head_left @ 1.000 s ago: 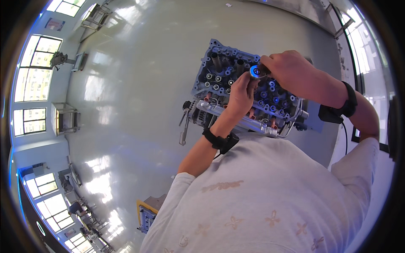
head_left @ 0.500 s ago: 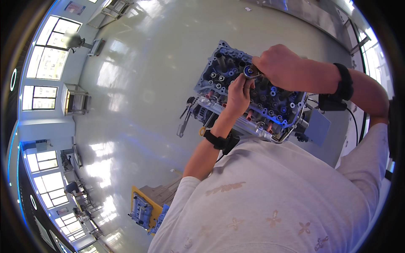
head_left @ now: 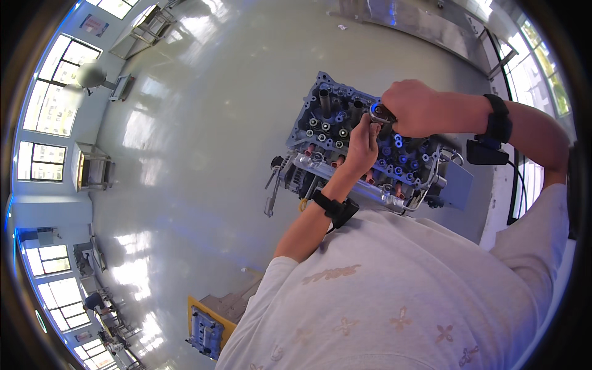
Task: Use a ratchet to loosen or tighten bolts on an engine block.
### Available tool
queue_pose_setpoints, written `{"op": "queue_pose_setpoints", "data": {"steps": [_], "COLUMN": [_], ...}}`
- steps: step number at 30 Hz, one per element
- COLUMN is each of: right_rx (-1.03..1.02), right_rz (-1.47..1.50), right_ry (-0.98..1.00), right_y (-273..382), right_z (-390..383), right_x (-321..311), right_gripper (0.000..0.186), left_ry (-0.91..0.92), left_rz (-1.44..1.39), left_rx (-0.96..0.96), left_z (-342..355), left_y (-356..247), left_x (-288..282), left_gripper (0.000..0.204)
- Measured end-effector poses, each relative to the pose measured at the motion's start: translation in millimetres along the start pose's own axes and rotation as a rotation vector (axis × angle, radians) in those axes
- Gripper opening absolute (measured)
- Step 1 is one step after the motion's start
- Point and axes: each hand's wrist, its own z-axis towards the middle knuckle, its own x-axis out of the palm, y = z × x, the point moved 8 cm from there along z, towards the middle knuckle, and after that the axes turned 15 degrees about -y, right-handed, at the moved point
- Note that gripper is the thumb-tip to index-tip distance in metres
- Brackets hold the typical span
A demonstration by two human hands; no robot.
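A pale shirt (head_left: 394,290) with small floral prints fills the bottom of the frame, nearest the camera. Above it, the person's left hand (head_left: 362,148) comes up near the centre, thumb and fingers closed around the round end of a metal hand tool (head_left: 378,113). The right hand (head_left: 414,110), reaching in from the right, is clenched at the tool's other side; its fingertips are largely hidden, so their exact hold cannot be told. Each wrist wears a black strap with a box attached. The tool stands right of centre in the upper half, over an engine (head_left: 339,132) with open bores, ringed bolt heads and dark upright tubes. A silvery rail (head_left: 345,174) runs along its near edge, reddish stubs beside it. At lower left, a yellow-edged board (head_left: 229,323) carries a blue-grey casting (head_left: 205,333). Beyond spreads a glossy grey floor (head_left: 197,123). Farther off are a metal stand (head_left: 94,166) at left, a long metallic surface (head_left: 425,31) at upper right, and bright windows (head_left: 52,80) along the left wall.
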Motion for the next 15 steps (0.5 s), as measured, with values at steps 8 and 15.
{"op": "queue_pose_setpoints", "data": {"steps": [8, 15], "right_rx": [-0.150, 0.199], "right_rz": [0.018, 0.159], "right_ry": [-0.273, 0.104], "right_y": [-8, 2], "right_z": [8, -2], "right_x": [6, 1], "right_gripper": [0.012, 0.005], "left_ry": [0.190, 0.200], "left_rz": [-0.100, -0.131], "left_rx": [-0.015, -0.051], "left_z": [5, 3], "left_y": [0, -2], "left_x": [7, 1], "left_gripper": [0.025, 0.026]}}
